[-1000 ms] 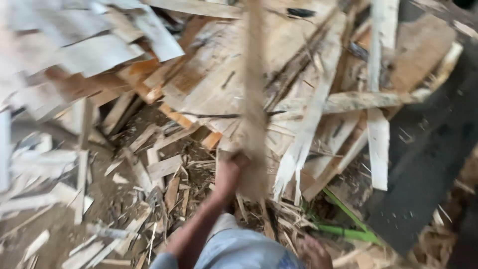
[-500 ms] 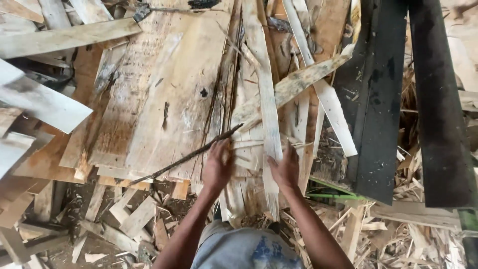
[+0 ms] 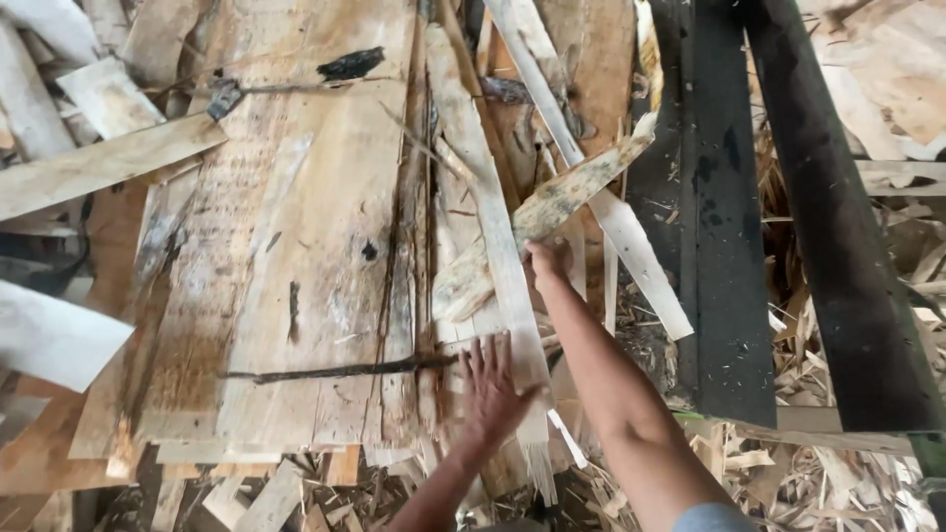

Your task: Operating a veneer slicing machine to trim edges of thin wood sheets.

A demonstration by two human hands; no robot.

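My left hand [image 3: 490,387] lies flat with fingers spread on the near end of a long pale wood strip [image 3: 489,192], pressing on the stack of thin veneer sheets [image 3: 296,256]. My right hand [image 3: 548,264] reaches further up and grips that strip's right edge, beside a short mottled offcut [image 3: 552,207] lying diagonally across it. A dark thin stick [image 3: 335,371] lies crosswise on the sheets just left of my left hand.
Two dark, blackened planks [image 3: 709,217] [image 3: 838,227] run lengthwise at the right. Pale boards [image 3: 99,163] and scraps lie at the left. Splinters and broken veneer pieces [image 3: 828,483] litter the ground along the bottom and right.
The view has come closer to the stack. My right hand has reached forward onto the long strip. My left hand has opened flat on its near end.
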